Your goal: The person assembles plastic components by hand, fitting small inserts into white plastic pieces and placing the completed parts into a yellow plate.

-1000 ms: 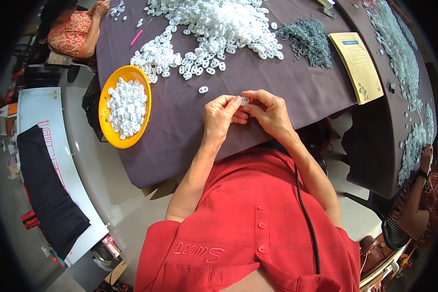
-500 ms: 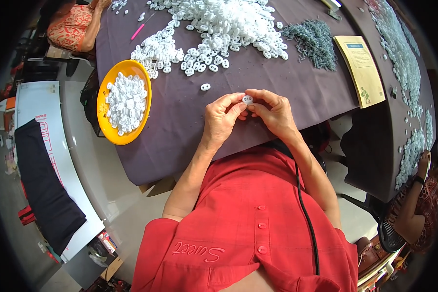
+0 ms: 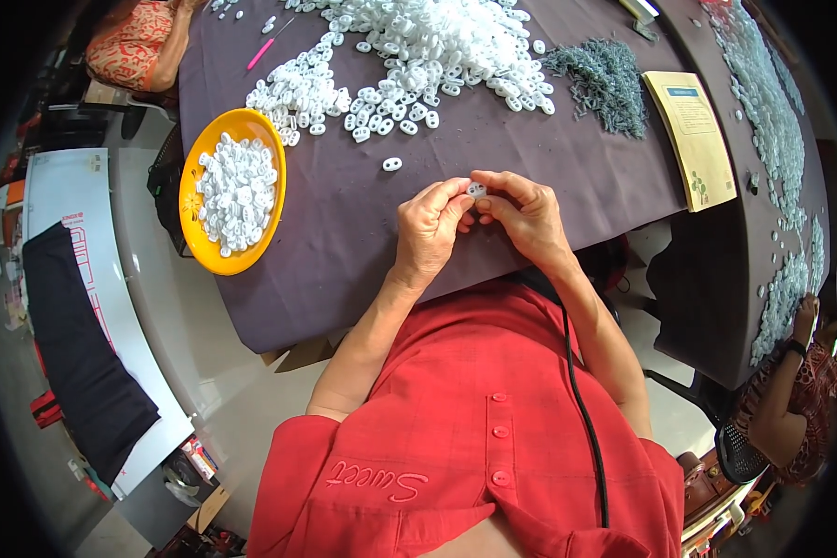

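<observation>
Both of my hands meet over the near part of the dark tablecloth, pinching one small white oval two-hole plastic piece (image 3: 476, 190) between them. My left hand (image 3: 430, 223) is closed with thumb and forefinger at the piece's left side. My right hand (image 3: 528, 214) grips it from the right, thumb below and forefinger above. Fine detail in the holes is too small to make out. A single loose white two-hole piece (image 3: 392, 164) lies beyond my left hand. Farther off spreads a big heap of such white pieces (image 3: 437, 56).
An orange oval bowl (image 3: 188, 200) of white pieces stands at the table's left edge. A pink-handled tool (image 3: 260, 54), a pile of grey small parts (image 3: 606, 84) and a yellow booklet (image 3: 693, 139) lie farther back. Other people sit at far left (image 3: 139, 46) and right (image 3: 781, 418).
My hands stay at nearly the same spot, still pinching the white piece, which is tilted slightly differently. The whole view has shifted a little.
</observation>
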The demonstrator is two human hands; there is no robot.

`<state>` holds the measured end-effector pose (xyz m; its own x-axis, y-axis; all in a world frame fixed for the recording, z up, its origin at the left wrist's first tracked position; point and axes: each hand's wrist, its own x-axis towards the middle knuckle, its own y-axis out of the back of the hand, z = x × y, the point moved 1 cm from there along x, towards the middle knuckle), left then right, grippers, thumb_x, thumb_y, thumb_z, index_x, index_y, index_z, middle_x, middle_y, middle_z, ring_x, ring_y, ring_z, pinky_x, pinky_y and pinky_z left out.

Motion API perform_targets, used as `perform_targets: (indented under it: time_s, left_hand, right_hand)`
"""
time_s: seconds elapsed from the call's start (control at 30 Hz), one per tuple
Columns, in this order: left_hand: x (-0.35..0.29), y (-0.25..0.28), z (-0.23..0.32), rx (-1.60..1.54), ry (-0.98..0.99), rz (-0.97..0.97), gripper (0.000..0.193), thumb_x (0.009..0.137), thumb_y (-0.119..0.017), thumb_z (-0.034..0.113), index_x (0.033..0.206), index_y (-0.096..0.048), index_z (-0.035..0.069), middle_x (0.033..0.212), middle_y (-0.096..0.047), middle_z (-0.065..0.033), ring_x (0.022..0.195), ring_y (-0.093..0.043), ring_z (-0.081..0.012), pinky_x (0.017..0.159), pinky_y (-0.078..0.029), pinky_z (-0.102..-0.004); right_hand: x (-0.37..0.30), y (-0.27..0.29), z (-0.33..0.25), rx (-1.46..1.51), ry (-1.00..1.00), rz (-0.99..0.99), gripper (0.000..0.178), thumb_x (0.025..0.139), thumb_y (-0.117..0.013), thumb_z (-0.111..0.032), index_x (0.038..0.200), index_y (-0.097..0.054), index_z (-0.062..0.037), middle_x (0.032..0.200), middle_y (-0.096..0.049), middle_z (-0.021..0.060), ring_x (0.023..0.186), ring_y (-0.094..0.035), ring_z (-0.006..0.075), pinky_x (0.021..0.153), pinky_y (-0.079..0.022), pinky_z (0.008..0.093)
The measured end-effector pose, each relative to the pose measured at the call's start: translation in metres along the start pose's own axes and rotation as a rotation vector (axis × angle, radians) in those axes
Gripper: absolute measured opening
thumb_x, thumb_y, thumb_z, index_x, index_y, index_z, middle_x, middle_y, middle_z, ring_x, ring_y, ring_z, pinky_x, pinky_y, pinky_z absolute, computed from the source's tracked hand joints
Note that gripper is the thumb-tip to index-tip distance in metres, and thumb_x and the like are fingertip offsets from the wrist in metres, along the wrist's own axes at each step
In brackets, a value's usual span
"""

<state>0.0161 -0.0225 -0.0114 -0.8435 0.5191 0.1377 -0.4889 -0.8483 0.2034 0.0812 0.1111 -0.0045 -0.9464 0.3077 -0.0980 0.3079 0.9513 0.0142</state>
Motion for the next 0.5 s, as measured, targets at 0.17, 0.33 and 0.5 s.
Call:
perform_targets:
  time_s: [0.17,0.33,0.5]
  left_hand:
    - [0.0009,0.0010,0.0006,-0.061,0.041,-0.011,0.014,0.084,-0.058,0.000,0.097,-0.062,-0.003,0.079,-0.064,-0.0069,0.059,-0.059,-0.0097,0.051,-0.050,-0.0217]
    - [0.0001,0.0013,0.0000,-0.067,0.027,-0.014,0.015,0.084,-0.058,-0.001,0.097,-0.062,-0.004,0.079,-0.064,-0.0071,0.059,-0.059,-0.0098,0.051,-0.050,-0.0216]
    - [-0.0004,0.0013,0.0000,-0.079,0.026,-0.011,0.015,0.083,-0.058,-0.001,0.097,-0.062,-0.004,0.079,-0.064,-0.0073,0.059,-0.059,-0.0099,0.051,-0.050,-0.0218]
  right_hand:
    - [0.0006,0.0005,0.0001,-0.016,0.007,-0.002,0.025,0.081,-0.058,0.001,0.106,-0.061,0.0015,0.082,-0.064,0.0047,0.066,-0.058,0.0077,0.061,-0.050,0.0212]
    - [0.0017,0.0012,-0.0019,-0.022,0.000,-0.013,0.024,0.082,-0.057,0.001,0.106,-0.061,0.0012,0.083,-0.064,0.0050,0.067,-0.058,0.0077,0.062,-0.050,0.0212]
    - [0.0014,0.0010,0.0004,-0.007,0.008,-0.017,0.024,0.082,-0.057,0.002,0.105,-0.061,0.0011,0.084,-0.065,0.0051,0.067,-0.059,0.0078,0.062,-0.050,0.0211]
